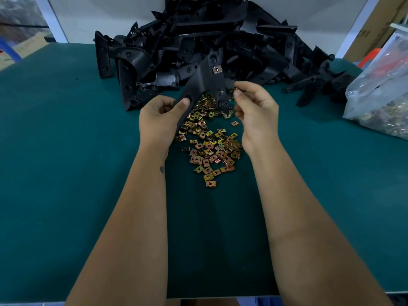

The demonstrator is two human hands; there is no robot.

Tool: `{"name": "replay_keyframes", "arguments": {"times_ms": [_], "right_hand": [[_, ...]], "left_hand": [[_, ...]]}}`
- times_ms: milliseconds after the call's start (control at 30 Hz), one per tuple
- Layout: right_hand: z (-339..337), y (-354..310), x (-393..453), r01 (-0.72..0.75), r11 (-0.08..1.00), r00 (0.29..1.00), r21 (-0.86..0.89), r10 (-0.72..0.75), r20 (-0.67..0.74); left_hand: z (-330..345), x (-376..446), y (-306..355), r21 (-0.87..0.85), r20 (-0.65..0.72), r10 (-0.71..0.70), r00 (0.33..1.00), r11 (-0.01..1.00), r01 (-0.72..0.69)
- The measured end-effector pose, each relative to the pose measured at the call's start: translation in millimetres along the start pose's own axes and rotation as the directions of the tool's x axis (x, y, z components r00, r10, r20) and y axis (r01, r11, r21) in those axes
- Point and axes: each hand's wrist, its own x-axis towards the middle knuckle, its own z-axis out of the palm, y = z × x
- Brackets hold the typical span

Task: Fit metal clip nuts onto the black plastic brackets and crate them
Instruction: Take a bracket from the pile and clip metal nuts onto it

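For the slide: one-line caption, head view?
Left hand holds a bracket; right hand pinches a clip nut.

green table mat [66,173] | white wall [99,16] | cardboard boxes [384,21] right

Dim, bluish, edges warped, soft focus

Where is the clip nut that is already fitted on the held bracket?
Head view, centre top: the fitted clip nut sits on the bracket's upper right edge, above the right hand.
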Motion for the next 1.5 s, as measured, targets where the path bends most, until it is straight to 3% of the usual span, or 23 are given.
{"name": "replay_keyframes", "arguments": {"times_ms": [200,367,533,833,1500], "right_hand": [[-1.1,-1.2,2.9,-0.035,0.998,0.999,0.054,0.036,-0.019],[-1.0,-0.3,2.2,0.034,0.998,0.999,-0.058,-0.036,-0.035],[0.3,-1.8,1.9,0.023,0.998,0.999,-0.05,-0.025,-0.024],[-0.3,-3.7,0.7,-0.071,0.996,0.996,0.058,0.068,0.049],[15.7,-4.2,-6.5,-0.225,0.942,0.974,0.251,0.221,0.044]], "left_hand": [[0.1,-0.7,0.5,-0.006,0.001,-0.004,1.0,1.0,0.004],[-0.5,-0.6,0.2,-0.002,0.004,0.0,1.0,1.0,0.0],[-0.5,-0.4,-0.2,0.007,0.0,0.008,1.0,1.0,-0.008],[-0.8,0.2,-0.7,0.017,0.012,0.003,1.0,1.0,-0.003],[0.0,2.1,-5.5,0.071,-0.035,0.056,0.998,0.996,-0.053]]}}
